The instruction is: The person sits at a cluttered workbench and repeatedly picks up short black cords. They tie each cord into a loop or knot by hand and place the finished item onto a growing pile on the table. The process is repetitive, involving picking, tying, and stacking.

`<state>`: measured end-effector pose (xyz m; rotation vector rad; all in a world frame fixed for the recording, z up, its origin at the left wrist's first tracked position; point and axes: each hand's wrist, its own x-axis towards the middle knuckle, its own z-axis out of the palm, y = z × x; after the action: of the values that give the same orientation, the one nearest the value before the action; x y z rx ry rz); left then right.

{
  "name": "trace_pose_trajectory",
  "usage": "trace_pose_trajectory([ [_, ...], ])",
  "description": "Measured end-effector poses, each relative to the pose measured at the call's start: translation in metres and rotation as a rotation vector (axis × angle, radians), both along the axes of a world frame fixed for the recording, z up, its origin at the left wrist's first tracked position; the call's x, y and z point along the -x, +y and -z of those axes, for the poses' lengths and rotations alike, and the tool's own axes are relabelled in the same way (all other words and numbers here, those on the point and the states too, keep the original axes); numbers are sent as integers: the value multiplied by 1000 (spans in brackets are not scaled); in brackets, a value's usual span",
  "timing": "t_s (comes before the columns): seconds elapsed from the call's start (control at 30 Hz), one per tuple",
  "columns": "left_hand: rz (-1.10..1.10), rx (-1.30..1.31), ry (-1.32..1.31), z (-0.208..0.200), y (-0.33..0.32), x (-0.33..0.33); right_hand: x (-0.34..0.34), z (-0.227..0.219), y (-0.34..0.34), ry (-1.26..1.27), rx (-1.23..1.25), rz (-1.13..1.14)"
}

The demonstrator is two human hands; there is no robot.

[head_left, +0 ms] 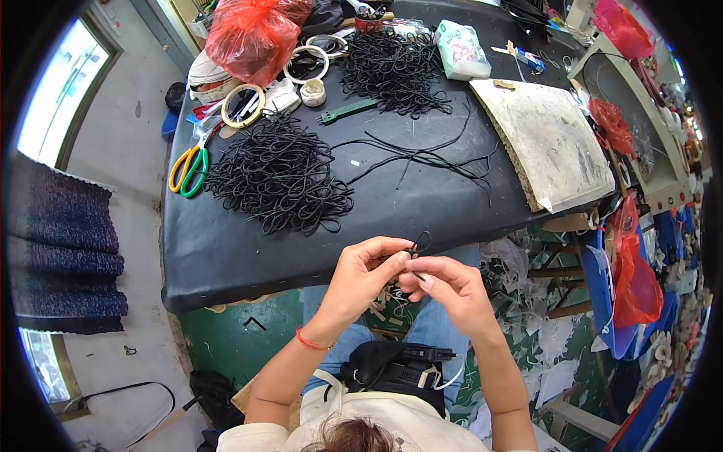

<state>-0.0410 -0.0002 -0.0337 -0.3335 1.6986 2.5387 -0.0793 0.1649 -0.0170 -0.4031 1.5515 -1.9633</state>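
Just off the table's front edge, my left hand [370, 273] and my right hand [452, 290] meet over my lap. Between their pinched fingertips is a thin black cord [423, 239], a small loop of it standing up above the fingers. The rest of the cord is mostly hidden by my hands. On the black table [248, 260] lies a tangled pile of black cord loops [279, 177]. A second pile of such cord [392, 68] lies farther back. Several loose strands [422, 156] stretch across the middle.
Yellow-and-green-handled scissors [194, 167] lie at the table's left edge, near tape rolls [243, 105] and a red plastic bag [256, 38]. A green strip tool [348, 111] sits between the piles. To the right are a stained board [550, 143], a tissue pack [461, 50] and a blue bin [619, 324].
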Motion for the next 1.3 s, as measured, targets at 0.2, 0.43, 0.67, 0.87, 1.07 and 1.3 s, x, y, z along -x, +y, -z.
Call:
trace_pose_trajectory([
  [0.2, -103, -83, 5, 0, 6, 0, -1, 4, -5, 125, -136, 158],
  [0.43, -224, 12, 76, 2, 15, -1, 9, 6, -9, 27, -100, 142],
  [0.67, -244, 125, 124, 4, 22, -4, 5, 1, -19, -29, -144, 317],
  [0.87, -6, 442, 105, -10, 10, -6, 10, 14, -10, 130, -192, 183],
  [1.07, 133, 327, 72, -17, 10, -7, 8, 20, -16, -136, -7, 313],
  [1.3, 54, 265, 49, 0, 14, -9, 3, 16, -21, -122, 8, 459],
])
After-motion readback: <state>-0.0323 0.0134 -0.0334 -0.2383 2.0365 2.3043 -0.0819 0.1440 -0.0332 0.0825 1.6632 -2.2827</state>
